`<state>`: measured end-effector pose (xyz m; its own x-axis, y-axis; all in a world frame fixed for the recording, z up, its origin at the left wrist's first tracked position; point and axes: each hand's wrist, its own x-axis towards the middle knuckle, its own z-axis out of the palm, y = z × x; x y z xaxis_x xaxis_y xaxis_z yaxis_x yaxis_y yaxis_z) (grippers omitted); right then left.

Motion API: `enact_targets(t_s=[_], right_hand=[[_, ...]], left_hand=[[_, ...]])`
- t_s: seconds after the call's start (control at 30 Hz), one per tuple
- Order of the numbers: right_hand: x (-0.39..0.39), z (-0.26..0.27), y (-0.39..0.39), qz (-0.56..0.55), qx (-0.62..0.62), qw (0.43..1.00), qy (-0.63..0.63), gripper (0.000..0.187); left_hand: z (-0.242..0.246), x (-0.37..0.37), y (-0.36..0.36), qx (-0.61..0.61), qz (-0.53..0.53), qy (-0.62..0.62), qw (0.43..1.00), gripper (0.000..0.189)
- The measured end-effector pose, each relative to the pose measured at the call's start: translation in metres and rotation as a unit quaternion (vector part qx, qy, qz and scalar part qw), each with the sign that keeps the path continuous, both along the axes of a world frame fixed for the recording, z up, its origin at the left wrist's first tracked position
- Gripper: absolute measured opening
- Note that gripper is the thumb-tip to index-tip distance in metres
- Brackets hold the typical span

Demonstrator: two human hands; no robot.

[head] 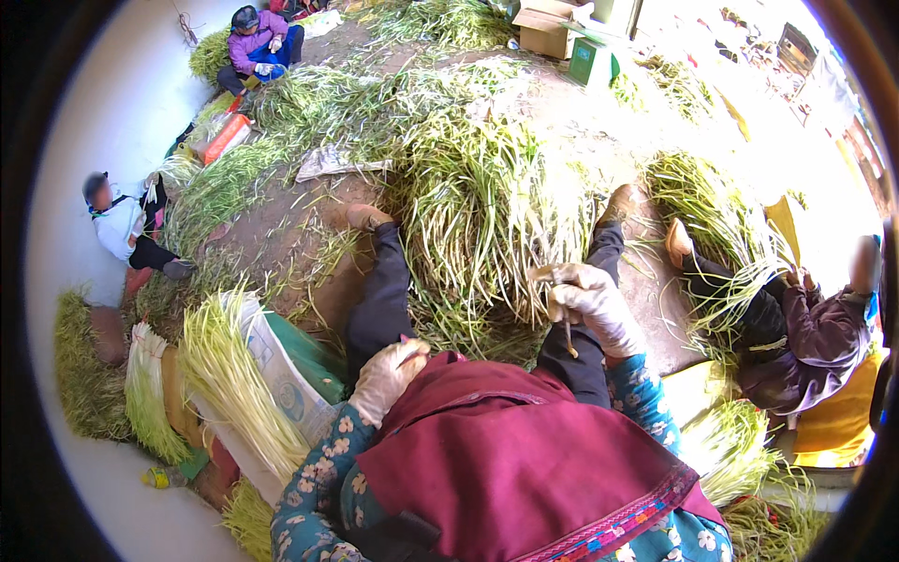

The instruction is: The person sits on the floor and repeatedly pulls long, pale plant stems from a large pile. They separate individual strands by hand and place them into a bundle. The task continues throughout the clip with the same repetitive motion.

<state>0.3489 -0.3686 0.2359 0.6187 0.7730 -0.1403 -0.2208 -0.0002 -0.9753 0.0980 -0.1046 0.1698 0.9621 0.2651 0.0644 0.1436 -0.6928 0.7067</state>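
Observation:
My right hand (593, 302), in a pale glove, is raised over my right thigh with its fingers closed on a thin brownish stalk (570, 337). The lower end of that stalk hangs below the fist. My left hand (386, 379), gloved too, lies at the left edge of a dark red apron (520, 449); its curled fingers are partly hidden, and whether they hold anything is unclear. Between my outstretched legs spreads a large heap of long green stalks (484, 218), which look like garlic scapes. Their pale ends point towards me.
At my left, a bundle of pale stalks (242, 379) leans by a white and green woven sack (295, 372). A person (808, 337) sits close on the right, beside another heap (709, 211). Two more people sit along the left wall. Farther off stand a cardboard box (544, 28) and a green box (586, 60).

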Motion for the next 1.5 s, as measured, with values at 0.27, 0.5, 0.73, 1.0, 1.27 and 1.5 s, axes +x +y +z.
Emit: enact_targets(t_s=[0.27,0.5,0.73,1.0,1.27,1.5], right_hand=[[-0.045,-0.046,0.023,-0.012,-0.023,0.981,-0.195,0.02],[-0.067,-0.048,0.019,0.165,-0.078,0.914,-0.362,0.021],[-0.037,-0.118,0.024,0.082,-0.033,0.969,-0.232,0.035],[0.029,-0.219,0.121,-0.054,-0.145,0.944,-0.291,0.109],[0.088,-0.268,0.138,-0.017,-0.221,0.934,-0.279,0.018],[0.147,-0.272,0.084,-0.082,-0.271,0.944,-0.169,0.021]], left_hand=[[0.024,0.057,-0.033,-0.492,0.072,0.058,0.866,0.023],[0.005,0.08,-0.037,-0.661,0.142,0.112,0.728,0.043],[0.001,0.088,-0.028,-0.684,0.146,0.064,0.712,0.038],[0.059,0.096,-0.031,-0.647,0.044,0.06,0.759,0.034],[0.153,0.074,0.011,-0.571,0.032,-0.041,0.819,0.042],[0.193,0.069,0.046,-0.526,-0.014,-0.195,0.827,0.036]])
